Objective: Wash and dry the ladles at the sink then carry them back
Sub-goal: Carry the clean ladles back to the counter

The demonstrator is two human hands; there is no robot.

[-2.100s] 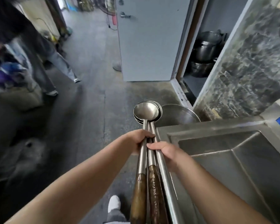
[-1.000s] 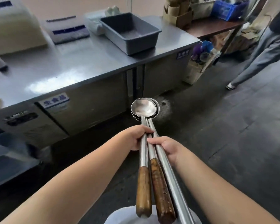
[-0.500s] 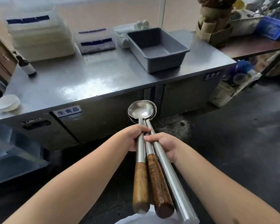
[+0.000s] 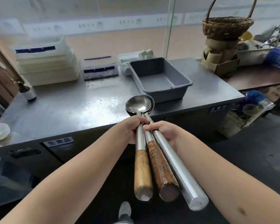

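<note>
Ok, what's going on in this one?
A person holds a bundle of three long ladles, bowls nested and pointing away. The left hand and right hand both grip the metal shafts; two handles are wooden, one all steel. They stand facing a stainless steel counter with a grey plastic tub on it. Nothing has been set down yet.

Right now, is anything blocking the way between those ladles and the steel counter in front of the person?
Nothing visible does. Both hands, left hand and right hand, hold the three ladles with the bowls already over the counter edge. The stretch below them is bare; the grey tub sits just behind to the right.
</note>
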